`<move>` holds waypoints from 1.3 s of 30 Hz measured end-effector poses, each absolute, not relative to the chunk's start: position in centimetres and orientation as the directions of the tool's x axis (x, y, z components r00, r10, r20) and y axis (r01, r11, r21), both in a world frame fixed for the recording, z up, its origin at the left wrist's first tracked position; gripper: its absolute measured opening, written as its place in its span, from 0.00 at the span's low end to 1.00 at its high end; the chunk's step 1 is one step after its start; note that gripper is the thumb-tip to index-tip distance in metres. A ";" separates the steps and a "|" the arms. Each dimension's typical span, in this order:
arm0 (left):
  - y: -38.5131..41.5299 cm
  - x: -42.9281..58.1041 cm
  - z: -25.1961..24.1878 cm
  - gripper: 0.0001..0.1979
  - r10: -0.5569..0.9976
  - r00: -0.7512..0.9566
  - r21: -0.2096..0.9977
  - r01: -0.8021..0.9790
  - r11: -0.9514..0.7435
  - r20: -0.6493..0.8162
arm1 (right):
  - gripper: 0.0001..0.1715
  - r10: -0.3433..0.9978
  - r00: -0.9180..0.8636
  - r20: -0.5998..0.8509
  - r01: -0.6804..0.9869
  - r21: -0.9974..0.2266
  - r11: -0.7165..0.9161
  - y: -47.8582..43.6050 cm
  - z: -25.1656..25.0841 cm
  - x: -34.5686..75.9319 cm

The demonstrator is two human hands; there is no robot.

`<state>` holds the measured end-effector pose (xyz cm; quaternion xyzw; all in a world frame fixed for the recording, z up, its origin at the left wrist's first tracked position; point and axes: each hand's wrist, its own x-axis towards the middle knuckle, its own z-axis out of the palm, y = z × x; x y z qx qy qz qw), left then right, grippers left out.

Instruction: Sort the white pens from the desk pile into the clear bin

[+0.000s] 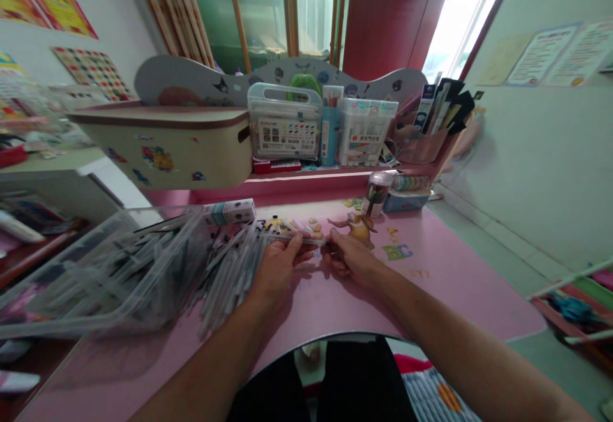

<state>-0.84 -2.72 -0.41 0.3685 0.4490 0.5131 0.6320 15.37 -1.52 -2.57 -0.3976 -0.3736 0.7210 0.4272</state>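
Observation:
In front of me, over the pink desk, my left hand is closed around a slim, pale pen held level. My right hand pinches the pen's right end; the fingers hide what exactly is at the tip. Just left of my left hand lies a heap of similar clear pens, some with dark ends. Beyond the heap, a clear plastic box holds many more long, thin, see-through pieces. A few loose pale pieces lie behind my left hand.
A small printed carton lies behind the heap. At the back right stand a clear jar and a blue box. The raised shelf bears a lidded cream bin, marker cases and a pen holder. The desk's front edge curves near my legs.

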 end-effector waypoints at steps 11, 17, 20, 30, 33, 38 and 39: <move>-2.1 -1.4 -0.6 0.19 0.985 -0.056 0.936 -0.324 0.134 -0.161 | 0.17 0.899 -0.372 -0.230 -0.484 -0.778 -0.400 -1.5 -1.8 16.2; -2.5 -1.3 -0.6 0.19 0.995 -0.044 0.967 -0.244 0.079 -0.092 | 0.13 0.834 -0.454 -0.313 -0.360 -0.792 -0.493 -1.7 -1.8 16.0; -2.3 -1.4 -0.4 0.17 0.998 -0.062 0.953 -0.303 0.006 -0.026 | 0.16 0.855 -0.434 -0.283 -0.295 -0.852 -0.432 -1.8 -2.0 15.7; -0.6 -3.7 1.6 0.10 0.893 -0.430 0.737 -0.560 -0.380 0.134 | 0.19 0.907 -0.224 -0.357 -0.555 -0.718 -0.420 -0.4 -1.9 16.4; -1.6 -2.0 0.9 0.14 0.986 -0.164 0.857 -0.506 -0.100 0.019 | 0.19 0.931 -0.244 -0.273 -0.549 -0.752 -0.364 -0.8 -1.8 16.1; -2.9 0.6 -0.5 0.18 0.996 -0.014 0.926 -0.370 0.072 -0.083 | 0.17 0.922 -0.369 -0.115 -0.347 -0.904 -0.252 -2.3 -1.9 15.1; -3.0 0.8 -0.7 0.15 0.995 -0.026 0.927 -0.365 0.084 -0.101 | 0.16 0.903 -0.416 -0.110 -0.303 -0.919 -0.252 -2.5 -1.9 14.9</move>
